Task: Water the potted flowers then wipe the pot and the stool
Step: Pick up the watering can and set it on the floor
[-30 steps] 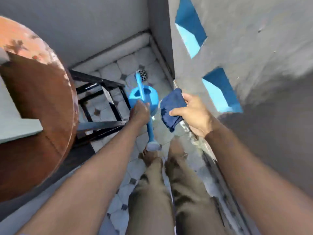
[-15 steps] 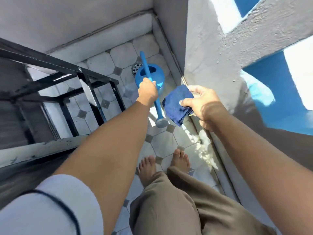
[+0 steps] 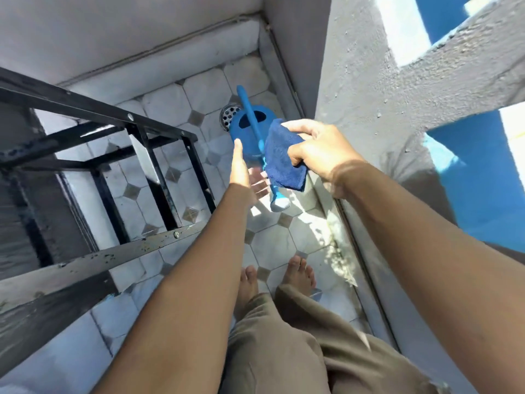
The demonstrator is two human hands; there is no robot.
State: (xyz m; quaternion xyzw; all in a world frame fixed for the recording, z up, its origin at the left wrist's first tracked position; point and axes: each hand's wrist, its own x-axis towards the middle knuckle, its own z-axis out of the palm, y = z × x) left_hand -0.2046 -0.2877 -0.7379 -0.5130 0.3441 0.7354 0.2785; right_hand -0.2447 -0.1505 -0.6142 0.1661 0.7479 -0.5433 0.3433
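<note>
Your left hand [image 3: 246, 169] is open, fingers spread and blurred, just beside the blue watering can [image 3: 250, 132] w/ nothing in it. The can sits on the tiled floor [image 3: 272, 245] in the corner, partly over the floor drain [image 3: 227, 116], spout end [image 3: 279, 203] pointing back toward your feet. Your right hand [image 3: 318, 149] is closed on the dark blue cloth [image 3: 284, 163], which hangs folded over the can's long spout.

Judging by that, watering looks done & wiping is the step in hand. The pot and flowers aren't in view now; the black metal frame [image 3: 159, 155] at left is prob. the stool's underside, but can't say for sure.

To do it well:
- Leave the can clear of your feet [image 3: 275, 277], spout out of your path, so you don't kick it when you turn.
- Shake the cloth open or refold to a flat pad; a bunched wad only smears.
- Free left hand steadies the pot while the right wipes.
- Pot first, top down, then stool seat & rails, so drips get caught last.
</note>
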